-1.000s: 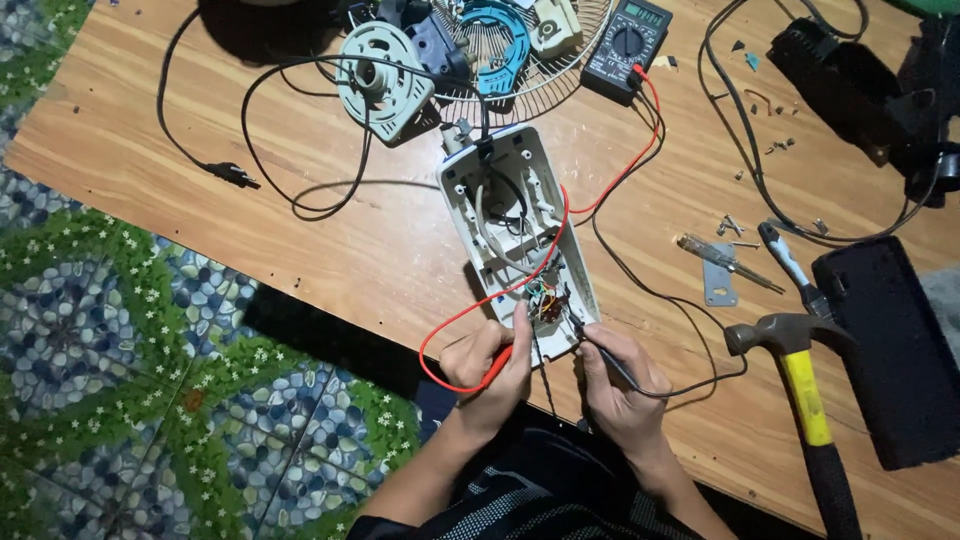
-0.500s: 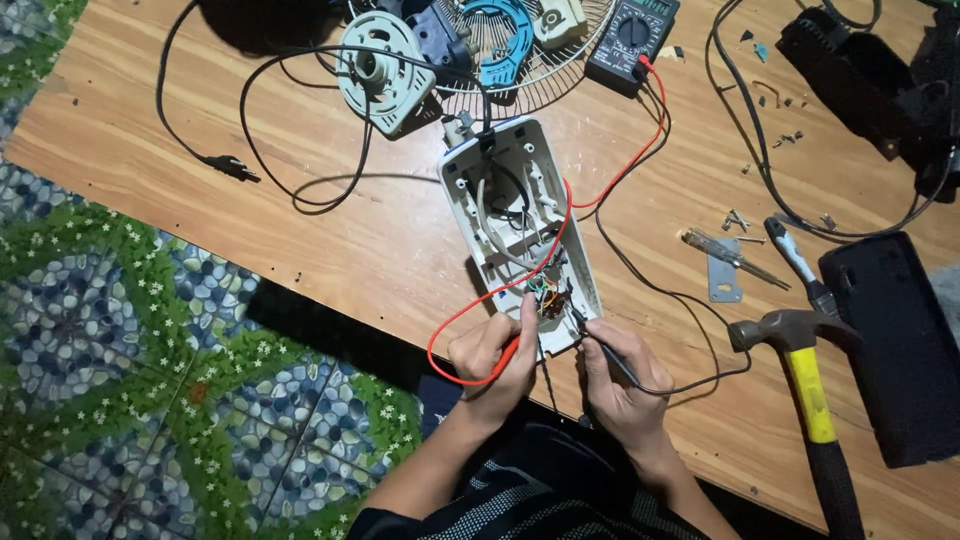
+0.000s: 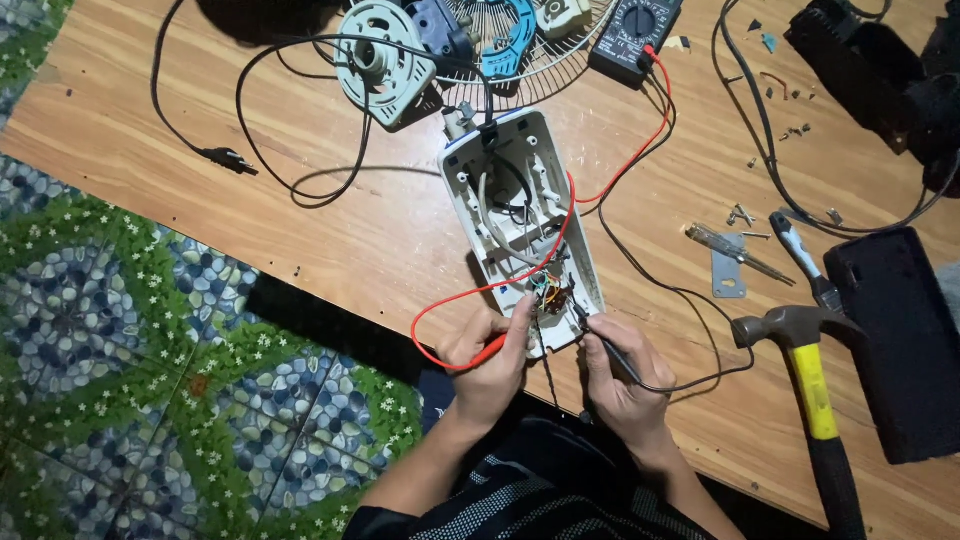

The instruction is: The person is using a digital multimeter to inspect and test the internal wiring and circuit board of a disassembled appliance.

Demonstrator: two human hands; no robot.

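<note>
At the white housing (image 3: 520, 225), both hands (image 3: 490, 365) pinch probes.

multimeter (image 3: 636, 33) | top edge of table, right of ctr | dark rect body, screen cut off

On your wooden surface (image 3: 300, 250) you have a yellow-handled hammer (image 3: 812, 385), a screwdriver (image 3: 738, 253), a black plug (image 3: 222, 158) and a fan grille (image 3: 520, 40).

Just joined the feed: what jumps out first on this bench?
Centre stage is the opened white plastic housing with coloured wiring at its near end, where the left hand holds a red probe and the right hand a black probe. A yellow-handled claw hammer lies at right.
</note>
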